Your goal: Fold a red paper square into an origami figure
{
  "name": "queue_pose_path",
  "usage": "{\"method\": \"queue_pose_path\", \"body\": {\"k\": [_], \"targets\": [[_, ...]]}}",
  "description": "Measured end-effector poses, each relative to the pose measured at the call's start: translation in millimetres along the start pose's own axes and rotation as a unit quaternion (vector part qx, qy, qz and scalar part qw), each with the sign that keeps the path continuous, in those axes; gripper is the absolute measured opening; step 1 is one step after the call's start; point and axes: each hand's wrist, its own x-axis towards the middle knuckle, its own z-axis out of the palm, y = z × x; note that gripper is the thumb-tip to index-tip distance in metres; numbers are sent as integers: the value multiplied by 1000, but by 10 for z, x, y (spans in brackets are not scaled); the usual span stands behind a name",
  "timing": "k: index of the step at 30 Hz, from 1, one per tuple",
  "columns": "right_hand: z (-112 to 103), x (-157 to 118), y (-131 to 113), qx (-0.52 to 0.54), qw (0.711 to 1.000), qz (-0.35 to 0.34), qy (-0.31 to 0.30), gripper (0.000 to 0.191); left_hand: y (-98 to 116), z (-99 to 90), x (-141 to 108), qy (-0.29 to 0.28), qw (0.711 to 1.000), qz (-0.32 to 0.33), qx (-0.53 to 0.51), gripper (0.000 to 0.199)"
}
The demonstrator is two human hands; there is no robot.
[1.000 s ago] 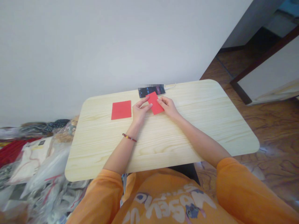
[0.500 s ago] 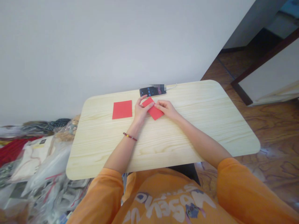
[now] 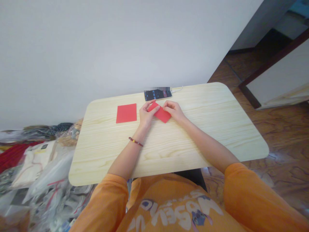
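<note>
On the head view I get a narrow red paper rectangle (image 3: 160, 112), set diagonally on the pale wooden desk (image 3: 198, 135), just below a black phone (image 3: 157, 94). The left hand (image 3: 146, 116) pinches its upper-left end between thumb and fingers, closed narrow. The right hand (image 3: 173, 110), also curled narrow, presses its fingertips (image 3: 166, 104) on the right end. A red paper square (image 3: 126, 113) lies flat just beside the left hand, untouched.
</note>
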Motion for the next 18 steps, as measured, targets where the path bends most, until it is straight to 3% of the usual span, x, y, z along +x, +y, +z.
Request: {"method": "queue_pose_path", "body": {"k": [7,18], "targets": [[-16,16,-21,6,1000,23,17,15,-2,-117,123,50,998,21,-18,56],[-34,36,20,4,992,63,108,13,-55,-182,187,139,989,52,-25,50]]}}
